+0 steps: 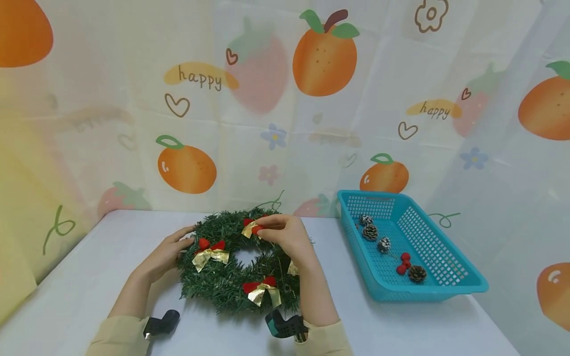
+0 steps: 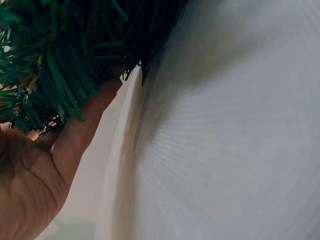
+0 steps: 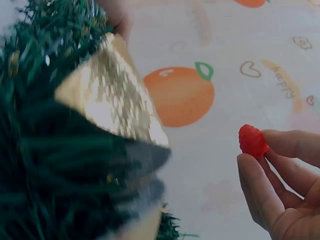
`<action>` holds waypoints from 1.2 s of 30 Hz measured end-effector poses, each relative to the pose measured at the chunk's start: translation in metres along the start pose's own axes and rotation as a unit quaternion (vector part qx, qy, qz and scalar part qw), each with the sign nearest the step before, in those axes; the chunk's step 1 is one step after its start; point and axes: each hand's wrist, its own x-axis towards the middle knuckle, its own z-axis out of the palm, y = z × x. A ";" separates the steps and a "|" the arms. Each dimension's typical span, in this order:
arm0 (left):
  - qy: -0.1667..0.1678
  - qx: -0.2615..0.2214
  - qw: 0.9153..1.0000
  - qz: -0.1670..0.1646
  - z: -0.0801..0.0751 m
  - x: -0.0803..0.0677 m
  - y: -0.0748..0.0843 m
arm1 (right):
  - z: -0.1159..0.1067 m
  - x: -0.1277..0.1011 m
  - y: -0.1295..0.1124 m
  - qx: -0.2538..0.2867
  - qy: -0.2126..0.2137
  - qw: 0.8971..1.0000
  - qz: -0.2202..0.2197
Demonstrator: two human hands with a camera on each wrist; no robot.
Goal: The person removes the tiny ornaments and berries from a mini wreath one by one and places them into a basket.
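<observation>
Wreath [image 1: 231, 282] flat, ring face upward

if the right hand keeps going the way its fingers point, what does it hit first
Probably the gold bow at the top of the wreath: the right hand, pinching a red berry, points left at it; depth is unclear.

White table [image 1: 401, 326]. Backdrop: translucent curtain [image 1: 276, 99] with orange, strawberry, "happy" prints, wraps both sides. Lighting soft, even; yellowish at left.

free: bare table [image 1: 111, 257] left of wreath [image 1: 222, 282] | obstacle: blue basket [image 1: 445, 287] on the right | rear: curtain [image 1: 285, 123]
</observation>
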 end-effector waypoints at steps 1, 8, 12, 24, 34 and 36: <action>0.000 0.002 1.000 0.000 0.000 0.000 0.000 | -0.003 0.003 0.007 -0.001 0.000 1.000 -0.005; -0.001 0.003 1.000 0.002 -0.001 0.001 -0.002 | -0.016 0.000 0.007 -0.023 0.012 0.999 -0.030; 0.000 -0.002 1.000 0.000 0.000 0.001 -0.002 | -0.021 -0.007 0.000 -0.029 0.019 0.999 -0.031; -0.001 0.016 1.000 -0.001 -0.001 0.001 0.000 | -0.034 -0.015 -0.004 -0.057 0.053 0.997 0.015; -0.006 0.008 1.000 -0.004 0.000 0.001 -0.001 | -0.046 -0.021 -0.004 -0.056 0.098 0.993 0.029; -0.006 0.007 1.000 -0.006 0.000 0.002 -0.001 | -0.048 -0.022 -0.003 -0.056 0.103 0.993 0.028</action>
